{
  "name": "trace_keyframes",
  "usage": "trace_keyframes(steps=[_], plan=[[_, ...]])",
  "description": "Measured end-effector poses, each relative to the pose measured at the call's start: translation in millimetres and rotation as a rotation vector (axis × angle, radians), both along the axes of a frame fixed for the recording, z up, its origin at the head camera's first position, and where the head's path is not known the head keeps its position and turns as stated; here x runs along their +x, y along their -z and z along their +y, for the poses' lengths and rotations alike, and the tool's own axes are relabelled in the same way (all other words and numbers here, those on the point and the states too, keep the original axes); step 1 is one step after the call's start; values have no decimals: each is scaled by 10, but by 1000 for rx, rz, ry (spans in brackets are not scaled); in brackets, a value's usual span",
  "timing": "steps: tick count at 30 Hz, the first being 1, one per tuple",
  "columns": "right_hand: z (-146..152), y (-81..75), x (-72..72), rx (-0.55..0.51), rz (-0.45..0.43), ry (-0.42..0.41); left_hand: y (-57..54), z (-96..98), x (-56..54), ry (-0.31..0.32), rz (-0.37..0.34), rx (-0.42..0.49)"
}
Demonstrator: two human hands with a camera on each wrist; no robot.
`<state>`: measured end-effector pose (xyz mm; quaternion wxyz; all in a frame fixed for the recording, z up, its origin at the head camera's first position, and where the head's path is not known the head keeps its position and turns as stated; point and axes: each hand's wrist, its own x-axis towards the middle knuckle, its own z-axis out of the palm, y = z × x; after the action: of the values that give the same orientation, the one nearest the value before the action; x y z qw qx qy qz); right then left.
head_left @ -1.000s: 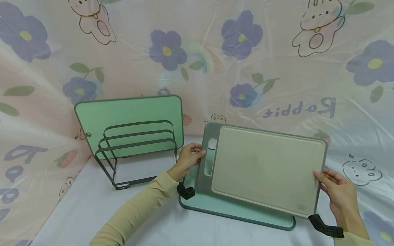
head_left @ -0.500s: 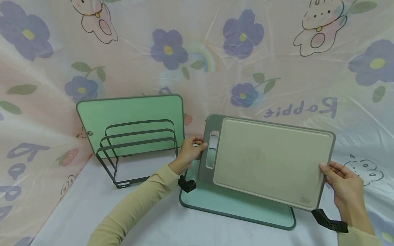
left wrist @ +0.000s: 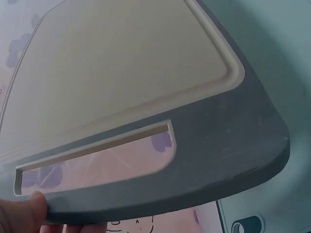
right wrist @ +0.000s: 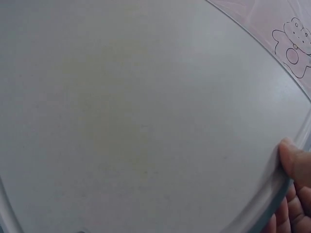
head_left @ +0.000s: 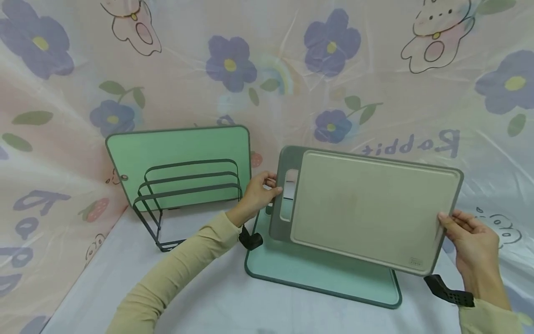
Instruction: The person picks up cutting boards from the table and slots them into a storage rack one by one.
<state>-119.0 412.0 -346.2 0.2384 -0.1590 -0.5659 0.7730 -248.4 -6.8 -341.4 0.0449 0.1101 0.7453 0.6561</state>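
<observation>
Just left of the left hand, there's a bright green board standing upright at the back of a dark wire rack on the white bench. Along to that hand itself, and it's pinching the slotted grey end of a beige board, thumb in front, fingers behind! Right between the two hands sits that beige board, tilted and lifted, and beneath it a pale green board lies on the bench, partly hidden. Over to the right hand, which pinches the opposite short edge, thumb on the beige face, fingers behind.
</observation>
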Motion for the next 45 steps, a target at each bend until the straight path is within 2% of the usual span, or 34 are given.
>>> trace_keyframes(steps=[7,19,27,34,40,45], plan=[[-24,-88,-40,1,29,-5,-103,-44,-12,0,16,-26],[-87,-281,-154,-43,121,-53,-296,-142,-31,-18,25,43],[-145,-379,-227,-12,127,-47,-416,-198,-59,-37,70,8],[-213,-435,-275,22,128,-42,-479,-235,-90,-56,37,29],[-286,-472,-355,32,176,-58,-512,-304,-104,-64,22,35],[-360,-486,-424,23,195,-36,-540,-364,-120,-68,11,33]])
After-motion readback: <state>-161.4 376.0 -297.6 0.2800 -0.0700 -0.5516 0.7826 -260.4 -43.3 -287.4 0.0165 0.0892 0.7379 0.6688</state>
